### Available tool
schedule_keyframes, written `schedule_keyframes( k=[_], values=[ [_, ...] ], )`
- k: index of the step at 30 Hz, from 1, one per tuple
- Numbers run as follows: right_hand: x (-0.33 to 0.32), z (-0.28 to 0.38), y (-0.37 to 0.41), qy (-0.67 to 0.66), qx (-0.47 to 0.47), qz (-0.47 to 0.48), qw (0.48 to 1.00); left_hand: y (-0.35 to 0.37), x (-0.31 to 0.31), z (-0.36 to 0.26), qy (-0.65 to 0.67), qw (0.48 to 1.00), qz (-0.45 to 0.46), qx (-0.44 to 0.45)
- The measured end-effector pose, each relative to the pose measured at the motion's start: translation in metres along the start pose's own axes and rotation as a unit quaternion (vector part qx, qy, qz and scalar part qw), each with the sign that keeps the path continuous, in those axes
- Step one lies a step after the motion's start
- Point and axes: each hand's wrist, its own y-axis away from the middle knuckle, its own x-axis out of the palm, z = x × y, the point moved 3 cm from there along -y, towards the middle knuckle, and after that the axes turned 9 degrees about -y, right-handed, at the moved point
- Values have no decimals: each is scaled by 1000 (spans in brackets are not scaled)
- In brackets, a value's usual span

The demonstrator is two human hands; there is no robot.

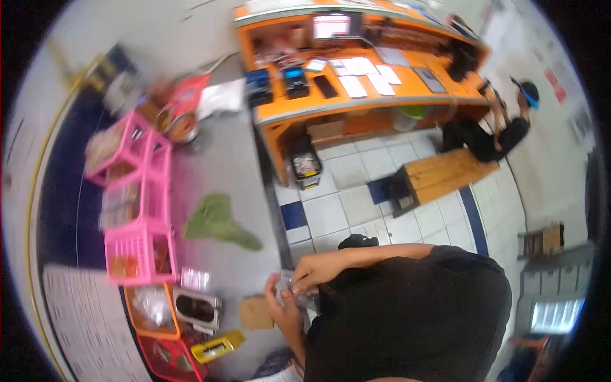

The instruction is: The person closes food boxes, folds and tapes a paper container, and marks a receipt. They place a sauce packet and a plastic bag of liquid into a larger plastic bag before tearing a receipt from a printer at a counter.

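Clear plastic [304,297] is held in front of the person's dark shirt [414,312], near the edge of the grey worktop [238,165]. Fingers of the left hand [284,308] grasp it from one side, the thumb raised against it; fingers of the right hand [316,270] are bent and pinch it close by. Just beside the left hand, a flat brown piece [256,312] lies on the worktop. Farther off are a yellow object [218,346], a box with a dark oval opening [196,309] and an orange basket [153,312] holding clear bags. Well apart from the hands, a crumpled green cloth [216,219] lies near pink baskets [141,251].
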Motion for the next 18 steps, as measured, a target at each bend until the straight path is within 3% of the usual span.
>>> schedule_keyframes(
  k=[1,4,5,9,14,15,16,18],
  values=[
    [-8,-6,14,-79,-15,20,997,-4,16,-8,132,973,119,-147],
    [-56,-6,66,-207,-30,-48,977,-17,72,-8,151,944,242,-168],
    [-80,-8,87,-162,-55,-53,984,-20,93,-16,131,946,247,-164],
    [-137,-39,166,-146,-60,-177,971,-30,174,-43,21,951,302,-67],
    [-178,-69,249,-133,31,-283,950,-27,281,-79,-65,940,334,-14],
    [-181,-75,262,-139,29,-290,946,-26,301,-88,-108,942,312,63],
    [-181,-84,271,-218,20,-320,922,-23,317,-100,-147,936,288,140],
    [-181,-90,291,-290,2,-353,890,-14,339,-122,-133,937,280,158]
  ],
)
